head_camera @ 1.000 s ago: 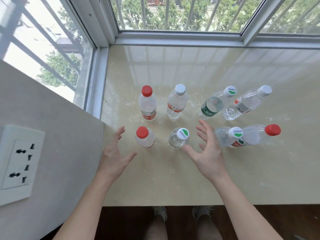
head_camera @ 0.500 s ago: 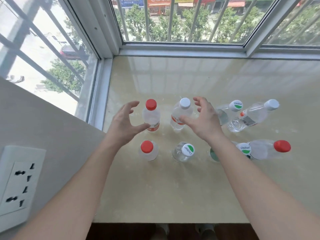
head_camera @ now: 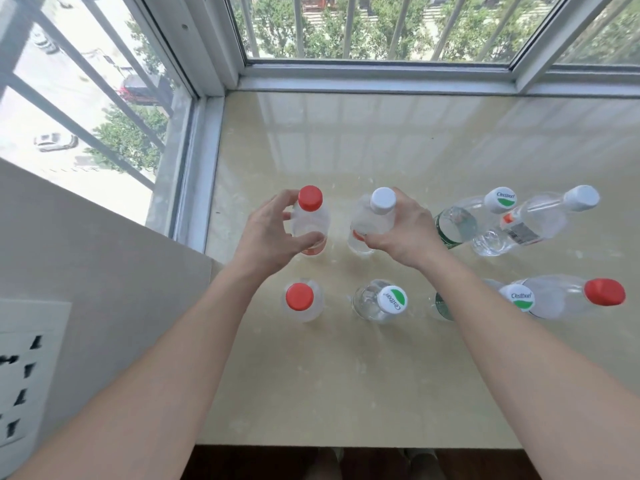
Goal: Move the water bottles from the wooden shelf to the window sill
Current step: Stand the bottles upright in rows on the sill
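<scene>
Gripping two back-row bottles now, versus open hovering half a second earlier. Logged left hand [head_camera: 266, 233] curled round back red-capped bottle [head_camera: 311, 220], centre frame, thumb across its front. Logged right hand [head_camera: 405, 233] wrapped round near white-capped bottle [head_camera: 372, 220], just right of it. Both upright on window sill [head_camera: 346, 375], positions unchanged.

Other six bottles unmoved:
- front red-capped bottle [head_camera: 301, 303], front centre bottle [head_camera: 379, 301]
- right-front pair: green-capped bottle [head_camera: 523, 297] partly behind the right forearm, far red-capped bottle [head_camera: 571, 296]
- right-back pair: green-labelled bottle [head_camera: 457, 221], far white-capped bottle [head_camera: 533, 220]

Sill glossy beige stone, mirroring the window bars [head_camera: 346, 26], faint pale smudges. White window frame [head_camera: 381, 76] along top and left; trees and parked cars outside. Grey wall [head_camera: 104, 289] at lower left with white socket plate [head_camera: 24, 382]. Dark floor at bottom edge.

Read "Cestbon" on three green-and-white caps. Barcode on far white-capped bottle; red labels on held bottles illegible.
</scene>
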Motion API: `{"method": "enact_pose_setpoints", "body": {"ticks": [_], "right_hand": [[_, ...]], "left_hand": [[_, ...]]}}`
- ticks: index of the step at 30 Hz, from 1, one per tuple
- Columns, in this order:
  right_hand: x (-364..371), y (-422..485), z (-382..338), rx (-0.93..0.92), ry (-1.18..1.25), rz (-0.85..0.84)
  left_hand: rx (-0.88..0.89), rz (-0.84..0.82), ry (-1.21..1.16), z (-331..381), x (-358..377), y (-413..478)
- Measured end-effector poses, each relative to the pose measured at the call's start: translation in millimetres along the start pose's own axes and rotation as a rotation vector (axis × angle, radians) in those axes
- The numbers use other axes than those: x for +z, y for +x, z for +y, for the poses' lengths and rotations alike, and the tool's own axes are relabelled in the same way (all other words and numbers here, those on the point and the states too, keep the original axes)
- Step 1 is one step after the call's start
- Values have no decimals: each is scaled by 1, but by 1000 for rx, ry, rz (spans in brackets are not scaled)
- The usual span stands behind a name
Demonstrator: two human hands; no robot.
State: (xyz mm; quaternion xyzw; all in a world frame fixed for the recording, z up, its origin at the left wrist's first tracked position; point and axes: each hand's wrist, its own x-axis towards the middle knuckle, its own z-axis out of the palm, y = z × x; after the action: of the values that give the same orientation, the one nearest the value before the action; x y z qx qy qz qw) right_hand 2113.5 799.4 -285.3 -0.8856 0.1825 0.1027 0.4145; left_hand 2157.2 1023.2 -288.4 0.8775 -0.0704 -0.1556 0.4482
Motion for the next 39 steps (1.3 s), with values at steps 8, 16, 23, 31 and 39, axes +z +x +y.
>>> {"method": "enact_pose_setpoints", "body": {"ticks": [8,16,23,31,39], "right_hand": [[-9,3,-1,17,33,-133],[-11,-1,2,24,98,-119],[-7,-1,4,43,140,-125],[-25,-15,-3,37,164,-133],[-79,-59,-38,-121,-90,-60]], "left_hand": [[16,-36,4,-1,1,2],[36,-49,44,-3,3,-3],[33,-31,64,-10,3,-4],[-11,-62,88,-1,-7,-12],[103,13,474,56,-53,-42]]}}
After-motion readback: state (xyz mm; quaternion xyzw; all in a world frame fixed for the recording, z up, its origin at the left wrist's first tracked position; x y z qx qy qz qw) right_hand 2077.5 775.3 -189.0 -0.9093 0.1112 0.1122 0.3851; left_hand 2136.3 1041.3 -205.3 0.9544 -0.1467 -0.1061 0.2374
